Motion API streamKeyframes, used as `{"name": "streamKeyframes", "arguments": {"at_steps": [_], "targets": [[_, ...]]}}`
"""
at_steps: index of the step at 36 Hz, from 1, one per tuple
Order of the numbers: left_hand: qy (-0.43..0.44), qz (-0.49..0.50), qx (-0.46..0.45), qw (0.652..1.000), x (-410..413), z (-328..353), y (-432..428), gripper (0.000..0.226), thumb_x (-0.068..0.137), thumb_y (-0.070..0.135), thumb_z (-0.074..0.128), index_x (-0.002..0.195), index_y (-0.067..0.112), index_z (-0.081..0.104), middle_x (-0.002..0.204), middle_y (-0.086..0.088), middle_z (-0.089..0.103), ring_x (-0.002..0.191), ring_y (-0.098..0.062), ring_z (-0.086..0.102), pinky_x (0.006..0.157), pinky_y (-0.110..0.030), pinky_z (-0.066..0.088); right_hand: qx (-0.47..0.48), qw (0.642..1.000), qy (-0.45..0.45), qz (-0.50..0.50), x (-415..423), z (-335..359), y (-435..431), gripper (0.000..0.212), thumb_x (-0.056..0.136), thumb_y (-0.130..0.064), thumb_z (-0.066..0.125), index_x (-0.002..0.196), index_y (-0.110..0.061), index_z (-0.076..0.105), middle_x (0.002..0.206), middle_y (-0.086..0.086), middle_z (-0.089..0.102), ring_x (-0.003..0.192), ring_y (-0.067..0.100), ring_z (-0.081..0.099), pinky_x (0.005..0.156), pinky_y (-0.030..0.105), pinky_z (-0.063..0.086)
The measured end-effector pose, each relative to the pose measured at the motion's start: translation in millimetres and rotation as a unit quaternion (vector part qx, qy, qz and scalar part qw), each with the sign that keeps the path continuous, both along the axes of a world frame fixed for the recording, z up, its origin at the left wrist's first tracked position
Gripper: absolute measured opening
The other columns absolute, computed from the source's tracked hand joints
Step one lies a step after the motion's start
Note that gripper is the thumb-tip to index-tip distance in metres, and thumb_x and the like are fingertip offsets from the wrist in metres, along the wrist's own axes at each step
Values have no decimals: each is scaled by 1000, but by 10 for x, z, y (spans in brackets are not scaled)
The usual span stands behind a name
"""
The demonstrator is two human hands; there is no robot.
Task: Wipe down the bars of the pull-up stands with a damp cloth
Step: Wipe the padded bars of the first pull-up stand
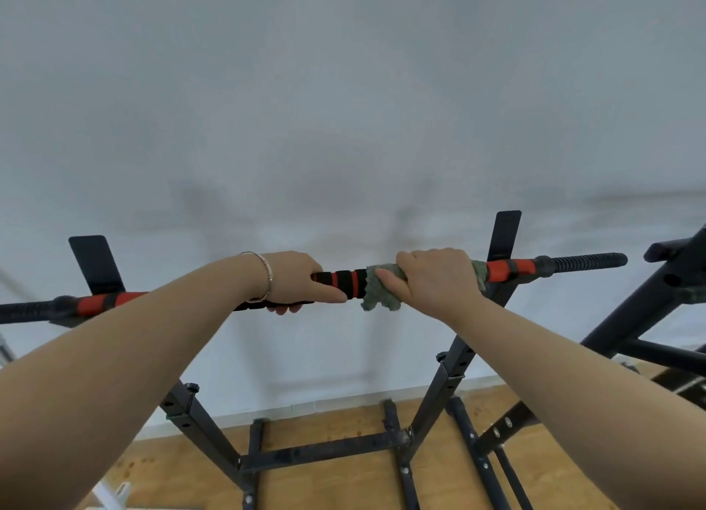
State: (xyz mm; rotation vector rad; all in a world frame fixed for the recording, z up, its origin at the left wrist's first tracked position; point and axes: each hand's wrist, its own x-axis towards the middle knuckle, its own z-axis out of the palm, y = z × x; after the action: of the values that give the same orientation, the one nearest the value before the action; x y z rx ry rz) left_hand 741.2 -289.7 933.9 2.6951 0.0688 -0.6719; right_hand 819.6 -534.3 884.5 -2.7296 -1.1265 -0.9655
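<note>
Pull-up bar (345,280) crosses mid-frame | left hand (296,280) grips its foam | right hand (435,276) clamps green cloth (378,293) round it

Body check: left forearm (153,341) and right forearm (565,364) are both bare skin from the frame's bottom edge up to the wrists. The left hand (294,276) and right hand (435,280) are bare too. Worn: one thin silver-toned metal bangle (267,274) on the left wrist. It is a narrow glossy band, faintly segmented along the top arc, sitting slanted across the wrist. The right thumbnail is short and plain.
</note>
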Motion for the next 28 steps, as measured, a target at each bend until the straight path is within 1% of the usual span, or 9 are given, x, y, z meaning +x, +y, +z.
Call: {"name": "streamKeyframes", "arguments": {"at_steps": [5, 8, 10, 12, 14, 16, 20, 23, 28], "targets": [[-83, 2, 68, 994, -84, -37, -63, 55, 80, 76, 54, 86, 22, 57, 72, 2, 65, 54, -16, 59, 61, -29, 50, -96, 992, 79, -34, 64, 138, 51, 73, 89, -69, 3, 62, -18, 46, 52, -4, 47, 51, 21, 50, 48, 28, 28], [-208, -36, 220, 952, -142, -158, -83, 59, 82, 81, 43, 87, 23, 48, 73, 7, 56, 62, -14, 56, 59, -30, 45, -122, 969, 209, -36, 156, 322, 148, 76, 97, -65, 14, 65, -12, 58, 61, 1, 60, 62, 22, 59, 61, 33, 46], [-275, -48, 271, 921, -172, -245, -91, 57, 84, 80, 39, 89, 23, 42, 69, 10, 49, 61, -15, 53, 57, -30, 42, -131, 939, 315, -54, 211, 418, 210, 74, 99, -66, 18, 67, -13, 57, 69, 2, 61, 68, 19, 58, 69, 35, 45], [-285, -47, 273, 918, -166, -259, -86, 58, 83, 81, 39, 89, 24, 40, 69, 10, 48, 62, -16, 54, 57, -29, 41, -124, 923, 358, -62, 228, 459, 237, 70, 99, -66, 19, 68, -14, 56, 74, 1, 59, 70, 15, 54, 73, 36, 42], [-241, -46, 247, 937, -118, -194, -64, 60, 82, 83, 40, 90, 23, 43, 74, 8, 53, 67, -16, 56, 59, -30, 42, -123, 938, 317, -60, 213, 426, 226, 70, 101, -62, 18, 63, -12, 51, 67, 0, 55, 64, 19, 54, 67, 35, 42], [-172, -46, 168, 970, -69, -104, -36, 60, 81, 82, 43, 98, 25, 50, 84, 5, 60, 76, -15, 59, 67, -33, 48, -108, 971, 203, -65, 144, 299, 183, 68, 101, -58, 19, 56, -14, 44, 54, 0, 45, 52, 22, 48, 55, 30, 36], [-91, -45, 26, 995, 20, 43, -104, 58, 78, 76, 58, 119, 36, 51, 107, 15, 62, 88, -10, 62, 87, -36, 53, 20, 998, 15, -53, -86, 7, 71, 52, 96, -44, 40, 52, -17, 35, 42, 0, 34, 38, 25, 31, 46, 27, 19], [-72, -79, 63, 992, 101, 39, -232, 58, 72, 77, 63, 106, 32, 54, 95, 10, 65, 83, -13, 64, 82, -38, 55, 59, 998, -11, -31, -96, -35, 42, 47, 95, -41, 45, 55, -18, 32, 42, -1, 33, 38, 26, 28, 47, 28, 18], [-90, -53, 58, 993, 128, -49, -314, 41, 81, 62, 66, 90, 23, 56, 81, 3, 68, 60, -15, 65, 62, -30, 53, 13, 999, 24, -24, -38, 47, 49, 47, 96, -39, 45, 54, -19, 37, 42, -4, 28, 35, 23, 27, 47, 23, 12]]}}
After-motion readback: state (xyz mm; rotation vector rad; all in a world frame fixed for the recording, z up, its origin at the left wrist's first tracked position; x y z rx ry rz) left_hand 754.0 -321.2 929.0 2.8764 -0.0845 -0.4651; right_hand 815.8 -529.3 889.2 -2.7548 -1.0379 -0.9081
